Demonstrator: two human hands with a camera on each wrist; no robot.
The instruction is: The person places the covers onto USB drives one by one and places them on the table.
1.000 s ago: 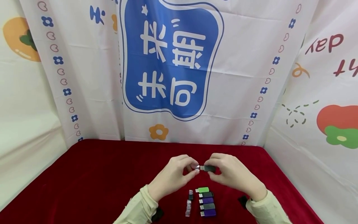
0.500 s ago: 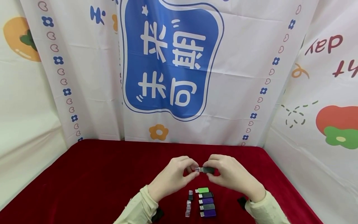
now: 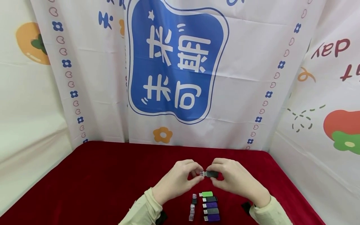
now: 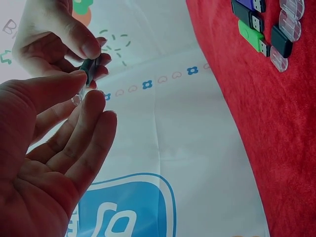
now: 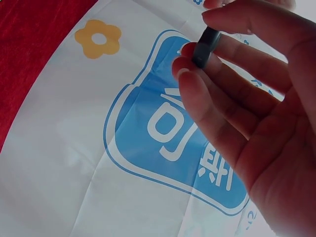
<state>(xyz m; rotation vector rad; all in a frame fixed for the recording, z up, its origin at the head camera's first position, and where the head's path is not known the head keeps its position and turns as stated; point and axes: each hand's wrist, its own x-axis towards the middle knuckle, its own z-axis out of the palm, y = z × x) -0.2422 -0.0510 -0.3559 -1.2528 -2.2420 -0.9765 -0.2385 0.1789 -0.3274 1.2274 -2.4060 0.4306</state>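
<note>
My right hand [image 3: 239, 179] pinches a dark grey USB flash drive [image 3: 212, 174] between thumb and fingers, its metal plug pointing left. My left hand [image 3: 180, 178] pinches a small clear cap [image 3: 201, 173] at the plug's end. Cap and plug meet, though how far the plug sits inside cannot be told. In the right wrist view the dark body of the drive [image 5: 205, 47] shows at the fingertips. Below the hands lies a column of uncapped flash drives: a green one [image 3: 207, 194], a black one [image 3: 211, 199], two purple and a grey one. Left of them runs a line of clear caps [image 3: 192, 209] with a black cap [image 3: 194, 201].
A red cloth [image 3: 112, 181] covers the table. White printed curtains [image 3: 239, 93] stand at the back and sides. Dark objects, perhaps wrist straps, show near each sleeve [image 3: 246, 207].
The drive's plug has come left to the cap, closing the gap between them. The whole head view has shifted slightly right and down.
</note>
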